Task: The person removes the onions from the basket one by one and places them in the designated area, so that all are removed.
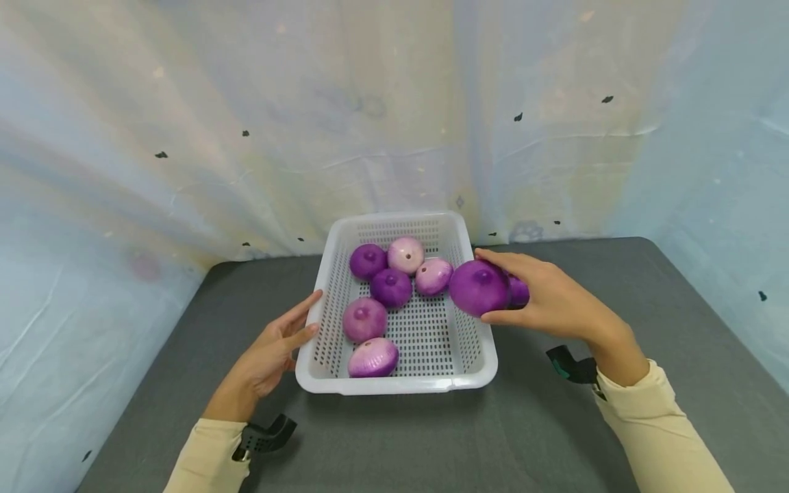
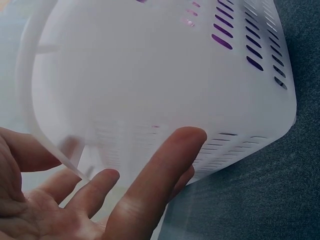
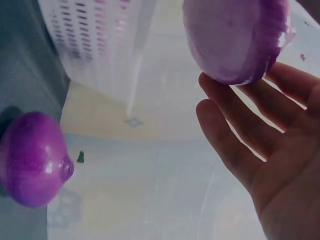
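Head view: two hands [image 1: 548,294], eight onions [image 1: 364,320], six in one basket [image 1: 401,385].

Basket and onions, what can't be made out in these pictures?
Head view: table onion, partly hidden by the held onion and right hand.
Left wrist view: basket onions, mostly hidden by the basket wall.
Right wrist view: part of the held onion, cut off by the top edge.

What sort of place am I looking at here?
Likely a screened-off work booth, though that's a guess: patterned sheeting hangs behind a dark tabletop and along both sides, and a white basket with onions inside sits on the tabletop.
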{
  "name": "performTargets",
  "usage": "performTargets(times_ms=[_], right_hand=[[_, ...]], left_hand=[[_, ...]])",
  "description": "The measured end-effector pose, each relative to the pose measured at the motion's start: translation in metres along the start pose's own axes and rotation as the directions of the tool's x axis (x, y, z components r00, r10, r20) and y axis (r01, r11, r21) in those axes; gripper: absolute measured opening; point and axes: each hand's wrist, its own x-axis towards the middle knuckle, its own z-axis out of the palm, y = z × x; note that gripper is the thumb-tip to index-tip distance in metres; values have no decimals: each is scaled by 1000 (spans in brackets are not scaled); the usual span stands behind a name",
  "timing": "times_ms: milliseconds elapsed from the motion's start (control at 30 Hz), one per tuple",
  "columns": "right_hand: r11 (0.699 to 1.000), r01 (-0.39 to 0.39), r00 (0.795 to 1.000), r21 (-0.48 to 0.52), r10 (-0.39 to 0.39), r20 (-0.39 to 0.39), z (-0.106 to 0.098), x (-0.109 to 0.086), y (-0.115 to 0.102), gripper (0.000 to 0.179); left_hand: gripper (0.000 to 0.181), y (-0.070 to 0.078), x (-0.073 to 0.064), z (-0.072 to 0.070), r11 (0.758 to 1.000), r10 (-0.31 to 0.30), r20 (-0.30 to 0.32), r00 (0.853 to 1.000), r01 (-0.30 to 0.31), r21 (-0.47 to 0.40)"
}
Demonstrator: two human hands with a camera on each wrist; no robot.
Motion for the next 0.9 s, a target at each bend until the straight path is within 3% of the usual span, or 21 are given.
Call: performTargets(times_ms=[300,600,900], right_hand=[[999,-26,1000,-40,26,8,4,-14,9,86],[999,-14,1000,-50,13,-10,1,-13,14,83],[995,-81,997,-64,81,-16,-6,-13,26,84]], left_hand=[[67,-2,-1,1,1000,-8,-2,1000,8,3],[67,-2,-1,1,1000,-10,-15,1000,10,4],[67,-4,2,-1,1000,-9,-14,1000,9,4]])
